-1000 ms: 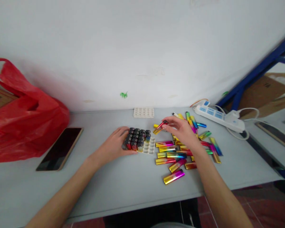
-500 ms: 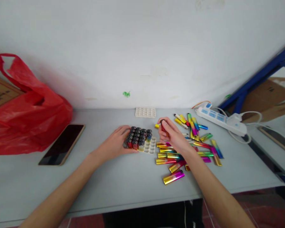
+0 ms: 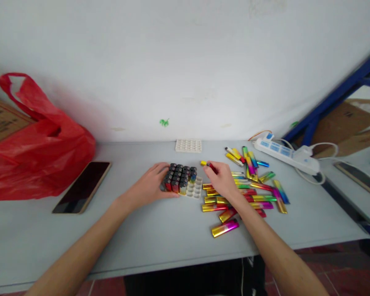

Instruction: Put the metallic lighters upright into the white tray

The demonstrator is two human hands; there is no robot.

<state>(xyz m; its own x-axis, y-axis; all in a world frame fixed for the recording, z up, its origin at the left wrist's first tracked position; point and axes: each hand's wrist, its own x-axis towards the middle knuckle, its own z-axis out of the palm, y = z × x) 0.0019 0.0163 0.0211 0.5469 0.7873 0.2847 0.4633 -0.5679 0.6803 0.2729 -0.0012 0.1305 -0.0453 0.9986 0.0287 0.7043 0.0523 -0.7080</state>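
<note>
My left hand is wrapped round the left side of a white tray with round pockets, thumb at the front and fingers behind. Several lighters with black tops stand upright in it, packed together on its left and middle; the pockets along its right side hold nothing. To the right of the tray, my right hand pinches a dark red lighter with a black top, mostly hidden by the fingers. Beneath and around that hand lies a loose pile of shiny multicoloured lighters.
A second white tray lies against the wall. On the left are a phone and a red plastic bag beside a cardboard box. A white power strip with cables and a blue metal frame stand right.
My right hand has turned over and moved slightly down, tipping the red lighter so that less of it shows. My left hand stays on the tray.
</note>
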